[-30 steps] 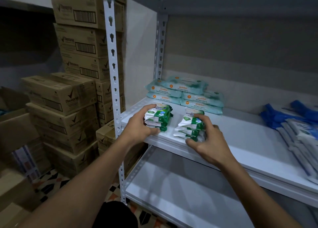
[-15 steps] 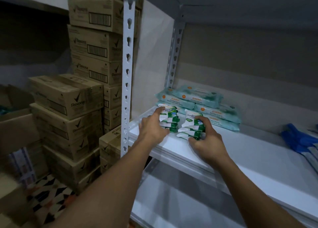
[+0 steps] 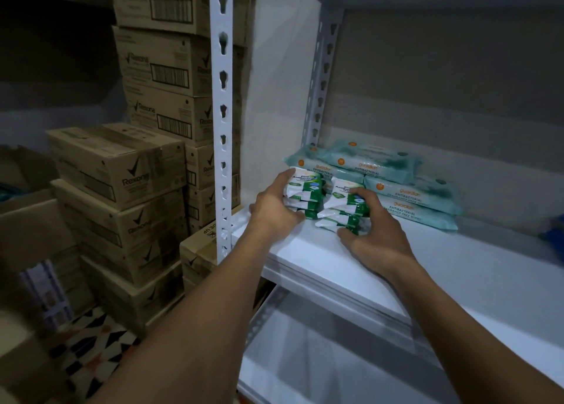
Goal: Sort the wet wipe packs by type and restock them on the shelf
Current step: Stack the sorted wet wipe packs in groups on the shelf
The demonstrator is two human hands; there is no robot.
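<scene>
Two small stacks of green-and-white wipe packs stand side by side on the white shelf point(image 3: 442, 269). My left hand point(image 3: 271, 211) grips the left green stack point(image 3: 305, 191) from its left side. My right hand point(image 3: 370, 239) wraps the right green stack point(image 3: 343, 210), fingers over its top and right side, thumb at the front. Both stacks sit right in front of a pile of larger teal wipe packs point(image 3: 393, 184) against the back wall.
A perforated white upright post point(image 3: 223, 123) stands just left of my left hand. Stacked cardboard boxes point(image 3: 122, 171) fill the floor to the left. A lower shelf point(image 3: 320, 358) lies beneath. Something blue point(image 3: 554, 236) shows at the shelf's far right edge.
Both hands have pushed the two green stacks back from the shelf's front edge until they sit against the teal packs. The view has shifted left.
</scene>
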